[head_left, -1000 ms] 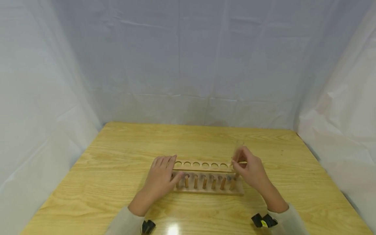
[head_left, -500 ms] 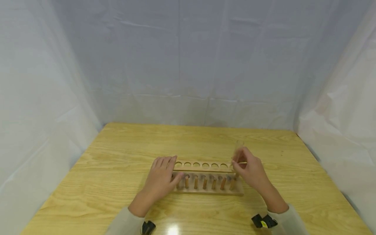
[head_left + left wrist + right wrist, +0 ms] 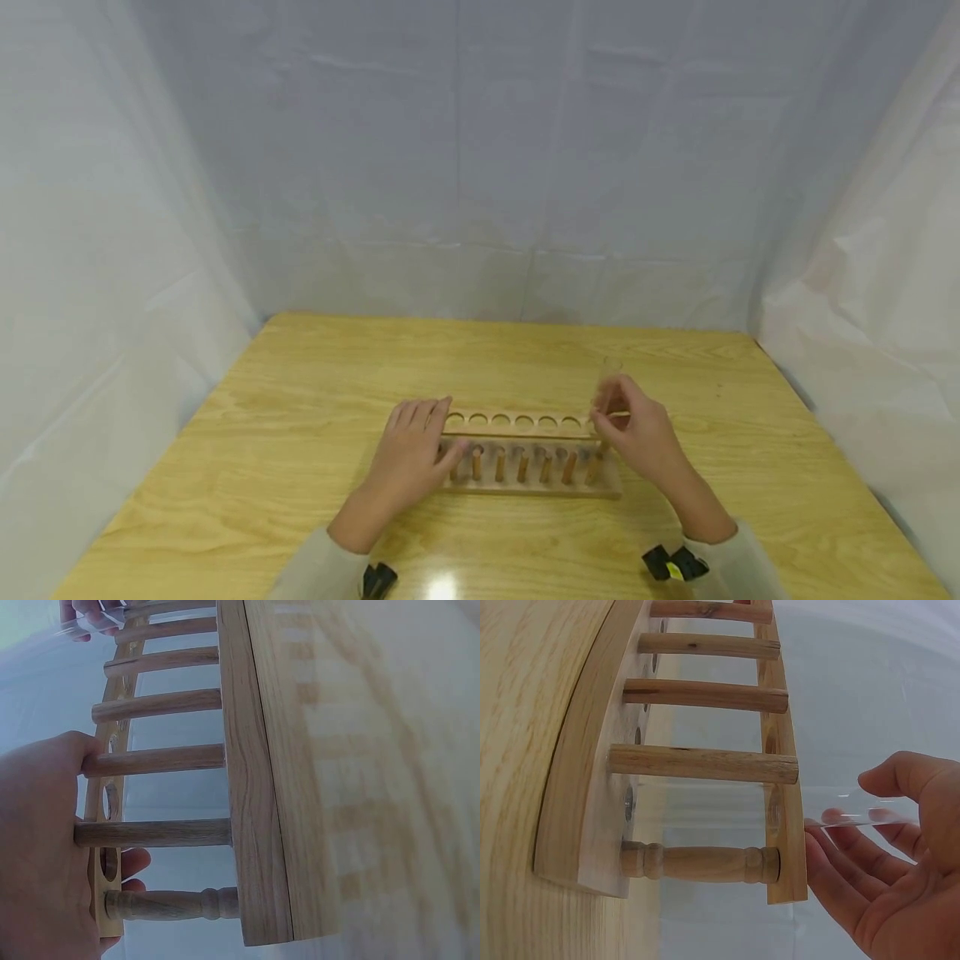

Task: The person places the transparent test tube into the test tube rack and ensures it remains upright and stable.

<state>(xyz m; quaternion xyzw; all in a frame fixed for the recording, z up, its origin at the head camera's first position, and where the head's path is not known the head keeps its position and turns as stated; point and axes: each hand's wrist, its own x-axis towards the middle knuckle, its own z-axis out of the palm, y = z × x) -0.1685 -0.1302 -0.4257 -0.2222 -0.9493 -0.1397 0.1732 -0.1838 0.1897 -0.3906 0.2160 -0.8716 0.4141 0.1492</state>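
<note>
A wooden test tube rack (image 3: 517,432) stands lengthwise on the table, with a holed top bar and a row of upright pegs. My left hand (image 3: 408,450) grips the top bar's left end; in the left wrist view, fingertips (image 3: 135,862) show beyond the bar. At the other end my right hand (image 3: 648,433) holds a clear glass test tube (image 3: 609,377) between thumb and fingers. In the right wrist view the tube passes through the end hole of the top bar (image 3: 789,847), beside a turned post (image 3: 701,864). Its lower end is hard to make out.
The wooden table (image 3: 360,358) extends around the rack on all sides. White sheeting (image 3: 480,167) hangs behind the table and along both sides. Dark straps (image 3: 675,565) sit at the wrists.
The tube's upper end shifts very slightly in the right hand. Both hands and the rack stay in place.
</note>
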